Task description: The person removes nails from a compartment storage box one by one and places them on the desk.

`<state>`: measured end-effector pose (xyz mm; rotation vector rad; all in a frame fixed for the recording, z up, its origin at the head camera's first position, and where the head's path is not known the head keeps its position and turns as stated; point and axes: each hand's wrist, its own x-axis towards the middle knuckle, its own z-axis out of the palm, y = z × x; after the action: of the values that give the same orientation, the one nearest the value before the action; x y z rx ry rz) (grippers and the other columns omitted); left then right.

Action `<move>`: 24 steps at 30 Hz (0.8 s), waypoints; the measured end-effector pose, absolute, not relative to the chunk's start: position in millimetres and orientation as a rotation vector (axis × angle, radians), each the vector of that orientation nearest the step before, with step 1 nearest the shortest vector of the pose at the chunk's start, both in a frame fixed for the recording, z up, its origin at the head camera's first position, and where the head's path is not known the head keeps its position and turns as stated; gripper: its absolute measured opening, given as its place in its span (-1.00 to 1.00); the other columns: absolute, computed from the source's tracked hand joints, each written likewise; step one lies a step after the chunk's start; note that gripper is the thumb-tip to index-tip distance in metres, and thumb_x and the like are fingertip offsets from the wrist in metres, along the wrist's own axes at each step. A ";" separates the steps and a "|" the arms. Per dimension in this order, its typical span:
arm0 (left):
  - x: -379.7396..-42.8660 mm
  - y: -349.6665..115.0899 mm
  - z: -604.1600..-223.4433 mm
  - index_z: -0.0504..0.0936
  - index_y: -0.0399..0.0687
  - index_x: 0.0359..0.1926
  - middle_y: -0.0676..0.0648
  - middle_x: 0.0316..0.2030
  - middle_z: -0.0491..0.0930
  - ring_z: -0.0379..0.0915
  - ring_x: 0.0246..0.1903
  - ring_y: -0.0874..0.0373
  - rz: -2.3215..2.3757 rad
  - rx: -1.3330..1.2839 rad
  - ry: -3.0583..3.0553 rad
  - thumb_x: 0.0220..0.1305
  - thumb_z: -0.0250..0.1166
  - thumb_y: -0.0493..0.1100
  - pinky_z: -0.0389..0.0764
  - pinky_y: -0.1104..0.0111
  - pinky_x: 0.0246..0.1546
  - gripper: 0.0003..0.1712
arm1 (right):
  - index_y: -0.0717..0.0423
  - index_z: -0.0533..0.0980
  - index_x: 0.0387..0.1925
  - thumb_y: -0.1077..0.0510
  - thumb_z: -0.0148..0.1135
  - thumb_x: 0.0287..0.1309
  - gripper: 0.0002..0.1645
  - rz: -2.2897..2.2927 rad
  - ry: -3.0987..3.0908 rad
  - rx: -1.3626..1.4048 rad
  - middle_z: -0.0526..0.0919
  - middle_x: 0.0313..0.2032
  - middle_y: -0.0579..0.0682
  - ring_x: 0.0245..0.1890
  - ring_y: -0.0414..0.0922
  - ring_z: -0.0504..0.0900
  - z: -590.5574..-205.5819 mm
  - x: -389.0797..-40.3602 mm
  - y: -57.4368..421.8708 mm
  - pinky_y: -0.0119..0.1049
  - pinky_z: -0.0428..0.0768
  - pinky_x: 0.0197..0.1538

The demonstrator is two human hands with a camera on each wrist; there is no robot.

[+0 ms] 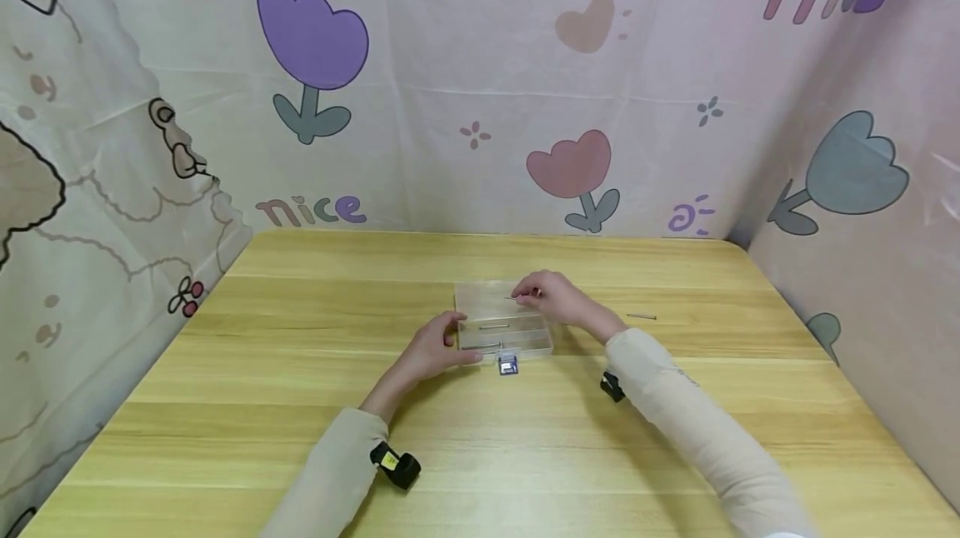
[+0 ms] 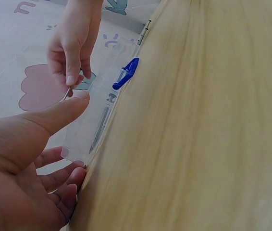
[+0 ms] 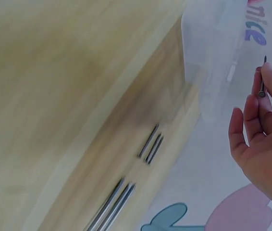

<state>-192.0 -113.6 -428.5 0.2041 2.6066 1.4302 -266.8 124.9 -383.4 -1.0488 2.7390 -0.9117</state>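
A clear plastic box (image 1: 536, 344) lies on the table with its clear lid (image 1: 476, 298) folded back behind it. Nails lie in its compartments, one nail (image 1: 493, 326) in the rear one. A blue latch (image 1: 508, 366) sticks out at the front. My left hand (image 1: 433, 348) holds the box's left end, thumb along the front and fingers at the back corner. Over the lid, my right hand (image 1: 553, 298) pinches a nail (image 3: 263, 84) between thumb and fingers; its head and point show in the right wrist view.
To the right of the box, short nails (image 3: 150, 144) and longer nails (image 3: 111, 204) lie on the wooden table (image 1: 300, 288). A printed cloth (image 1: 450, 38) hangs behind the table and along its sides. Each sleeve carries a black wrist camera (image 1: 396, 466).
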 end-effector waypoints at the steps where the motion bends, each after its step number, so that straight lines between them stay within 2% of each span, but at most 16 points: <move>1: -191.9 -113.4 -428.6 0.42 -0.21 0.24 -0.13 -0.05 0.45 0.29 -0.18 0.01 1.433 0.201 2.604 -0.04 0.56 -0.07 0.37 0.25 -0.25 -0.17 | 0.30 0.65 -0.18 0.32 0.22 0.24 -0.84 -0.907 2.744 -1.038 0.69 -0.22 0.08 -0.25 -0.08 0.58 -382.9 -267.1 128.0 -0.21 0.55 -0.13; 13: -190.3 -115.4 -430.5 0.36 -0.17 0.32 -0.18 0.12 0.47 0.33 -0.10 -0.02 1.437 0.201 2.592 0.02 0.52 -0.05 0.43 0.15 -0.12 -0.13 | 0.29 0.66 -0.22 0.31 0.23 0.24 -0.86 -0.929 2.766 -0.933 0.68 -0.25 0.04 -0.29 -0.09 0.54 -376.3 -265.1 162.2 -0.18 0.53 -0.18; 24: -191.2 -116.4 -431.6 0.36 -0.19 0.31 -0.19 0.09 0.48 0.33 -0.14 0.00 1.431 0.242 2.600 0.02 0.52 -0.04 0.42 0.19 -0.18 -0.13 | 0.32 0.65 -0.24 0.31 0.25 0.21 -0.86 -0.925 2.854 -0.883 0.68 -0.30 0.06 -0.31 -0.08 0.57 -382.0 -264.8 209.1 -0.16 0.54 -0.21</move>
<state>-191.2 -116.4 -431.6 0.2421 2.6003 1.4308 -264.8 209.1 -382.0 -0.8826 2.8539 -0.9246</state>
